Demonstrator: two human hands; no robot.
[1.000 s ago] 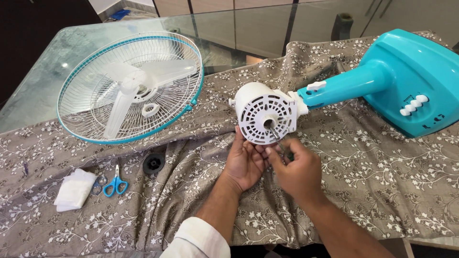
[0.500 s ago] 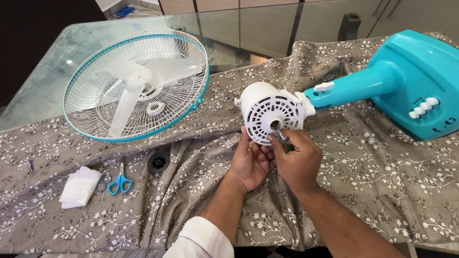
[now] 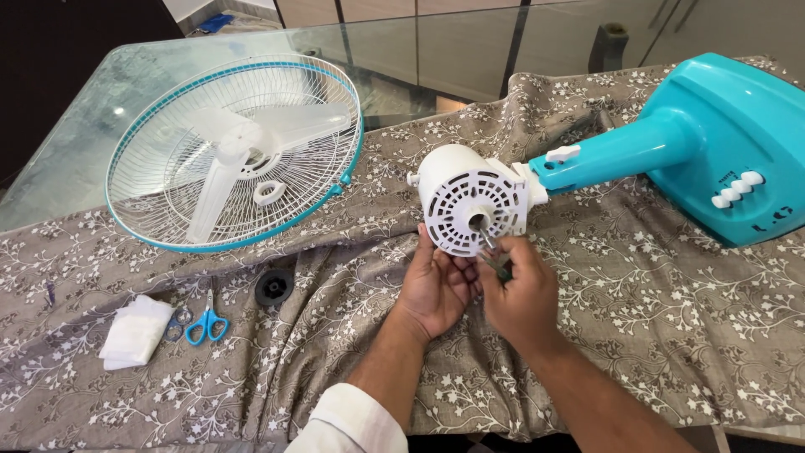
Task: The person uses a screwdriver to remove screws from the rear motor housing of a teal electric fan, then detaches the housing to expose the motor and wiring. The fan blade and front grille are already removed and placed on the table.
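Right hand (image 3: 521, 289) closed on small tool (image 3: 496, 262) | tip up-left at motor housing (image 3: 472, 200) shaft | left hand (image 3: 436, 281) open, cupped beneath, nearer.

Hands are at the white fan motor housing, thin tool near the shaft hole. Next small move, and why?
Probably ease the thin metal tool straight into the centre hole of the white round vented motor housing. Its tip sits at the hole's lower edge, the right hand pinches its handle, and the left hand steadies the housing's lower rim, so the housing looks braced.
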